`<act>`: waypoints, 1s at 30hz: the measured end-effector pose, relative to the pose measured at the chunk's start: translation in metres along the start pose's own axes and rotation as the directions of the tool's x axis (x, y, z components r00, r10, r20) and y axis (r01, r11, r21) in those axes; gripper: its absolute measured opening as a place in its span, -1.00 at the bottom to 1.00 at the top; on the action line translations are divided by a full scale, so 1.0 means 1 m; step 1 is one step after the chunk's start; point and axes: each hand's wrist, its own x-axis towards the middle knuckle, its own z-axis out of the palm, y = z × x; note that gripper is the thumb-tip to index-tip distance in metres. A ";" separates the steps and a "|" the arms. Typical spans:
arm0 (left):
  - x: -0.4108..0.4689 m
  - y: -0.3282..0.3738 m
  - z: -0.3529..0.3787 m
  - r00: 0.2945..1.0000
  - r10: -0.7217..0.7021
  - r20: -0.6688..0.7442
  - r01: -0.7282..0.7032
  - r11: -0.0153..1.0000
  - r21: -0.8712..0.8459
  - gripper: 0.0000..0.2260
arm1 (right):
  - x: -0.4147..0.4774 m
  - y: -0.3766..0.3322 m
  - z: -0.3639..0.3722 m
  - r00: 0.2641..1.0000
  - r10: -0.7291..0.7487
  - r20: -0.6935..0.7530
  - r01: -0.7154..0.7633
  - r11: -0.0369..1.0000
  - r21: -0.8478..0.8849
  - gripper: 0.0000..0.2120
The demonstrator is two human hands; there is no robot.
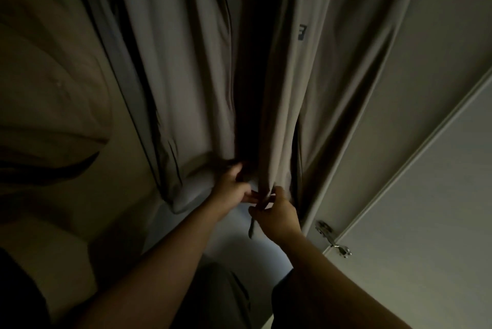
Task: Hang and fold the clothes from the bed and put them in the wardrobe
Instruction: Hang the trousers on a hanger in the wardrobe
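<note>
You look to be straightening a grey garment (282, 105) that hangs in the wardrobe, so work from its bottom edge. Draw the hem gently straight down, smooth out the folds, and let it fall apart from the neighbouring grey garment (186, 62) rather than bunched against it. Do not tug hard: I judge a sharp pull could slip it off whatever it hangs from, which is out of view above.

Your right hand (279, 211) pinches the hem at the lower centre of the frame, thumb and fingers curled round the cloth, with a dark strip (251, 230) dangling just below. Your left hand (234, 185) lies just beside it on the left, fingers reaching to the same hem. In this dim light I cannot tell whether they pinch it. The garment rises from your hands to the top of the frame, with the wardrobe door (426, 195) to its right.
</note>
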 end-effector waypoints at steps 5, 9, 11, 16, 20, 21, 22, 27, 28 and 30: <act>-0.002 -0.007 -0.005 0.998 0.065 -0.002 -0.062 0.960 0.275 -0.62 | -0.001 0.008 -0.008 1.000 -0.020 0.010 0.021 0.990 -0.136 -0.89; -0.004 -0.021 -0.013 0.994 0.103 0.034 -0.109 0.936 0.335 -0.67 | 0.002 0.010 -0.019 1.000 0.010 -0.024 -0.014 0.987 -0.158 -0.81; -0.008 -0.031 -0.011 0.995 0.071 0.069 -0.093 0.910 0.404 -0.75 | 0.003 0.011 -0.021 0.999 0.043 -0.031 -0.046 0.994 -0.102 -0.78; -0.023 -0.072 0.005 0.987 -0.025 0.158 -0.080 0.779 0.622 -0.82 | 0.001 0.018 -0.019 0.996 0.092 -0.019 -0.092 0.996 0.002 -0.74; -0.030 -0.084 0.015 0.998 -0.026 0.056 -0.016 0.770 0.638 -0.68 | -0.009 0.032 -0.016 0.991 0.133 -0.019 -0.133 0.991 -0.031 -0.66; -0.030 -0.082 0.016 0.999 -0.032 0.043 -0.001 0.789 0.615 -0.69 | -0.013 0.036 -0.014 0.989 0.151 -0.004 -0.151 0.986 -0.077 -0.72; -0.029 -0.079 0.016 0.998 -0.046 0.034 0.018 0.815 0.579 -0.71 | -0.016 0.041 -0.010 0.985 0.171 0.029 -0.166 0.977 -0.131 -0.79; -0.027 -0.066 0.020 1.000 -0.026 0.000 0.024 0.917 0.398 -0.82 | -0.034 0.048 0.008 0.925 0.309 0.219 -0.313 0.950 -0.020 -0.79; -0.027 -0.064 0.021 1.000 -0.024 0.002 0.022 0.926 0.378 -0.83 | -0.036 0.050 0.010 0.928 0.311 0.205 -0.320 0.947 0.012 -0.81; -0.027 -0.063 0.020 1.000 -0.030 0.000 0.028 0.932 0.361 -0.82 | -0.038 0.052 0.013 0.927 0.332 0.175 -0.352 0.931 0.099 -0.85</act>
